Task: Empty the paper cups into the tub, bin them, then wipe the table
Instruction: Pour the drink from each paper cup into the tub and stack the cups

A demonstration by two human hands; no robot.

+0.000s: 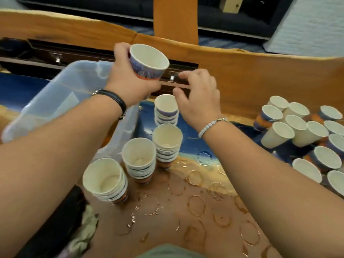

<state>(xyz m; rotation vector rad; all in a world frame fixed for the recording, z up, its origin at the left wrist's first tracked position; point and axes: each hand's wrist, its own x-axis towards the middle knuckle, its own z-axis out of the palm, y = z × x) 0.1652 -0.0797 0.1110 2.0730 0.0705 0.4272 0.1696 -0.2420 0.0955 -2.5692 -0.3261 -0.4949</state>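
Left grip (pixel 130 81) is wrapping a patterned paper cup (pixel 149 62), its mouth tilting toward the person | right grip (pixel 199 97) is hovering slack-fingered, holding nothing | far cup stack (pixel 166 108) is sitting just below the held cup, right grip nearer | clear tub (pixel 61 94) is lying to the left.

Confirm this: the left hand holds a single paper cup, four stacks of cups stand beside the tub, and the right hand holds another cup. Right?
Not quite. The head view shows the right hand holding nothing; it hovers open by the farthest stack. The left hand does hold a single cup, with four stacks beside the tub.
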